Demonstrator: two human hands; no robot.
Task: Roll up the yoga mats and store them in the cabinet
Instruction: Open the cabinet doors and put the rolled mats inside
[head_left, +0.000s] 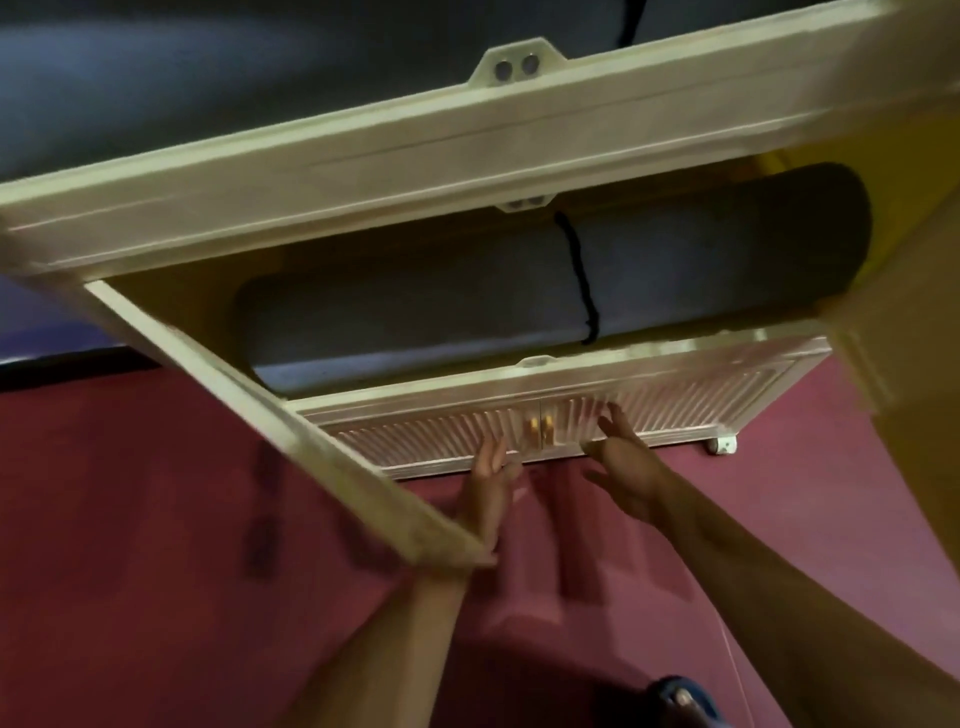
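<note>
A rolled dark grey yoga mat (415, 306) lies lengthwise in the middle compartment of the cream cabinet (363, 171), tied by a black strap (576, 275). A second dark rolled mat (208, 78) fills the compartment above it. Both middle doors hang open: the left door (270, 415) and the right door (883, 322). My left hand (485, 488) is open with straight fingers, beside the left door's edge and reaching towards the shut lower doors (571, 421). My right hand (623, 467) is open too, fingers spread near the small orange door knobs (540, 427).
A maroon carpet (156, 519) covers the floor below the cabinet. A cabinet foot or caster (723, 445) shows at the lower right corner. My foot in a dark blue sandal (680, 696) is at the bottom edge.
</note>
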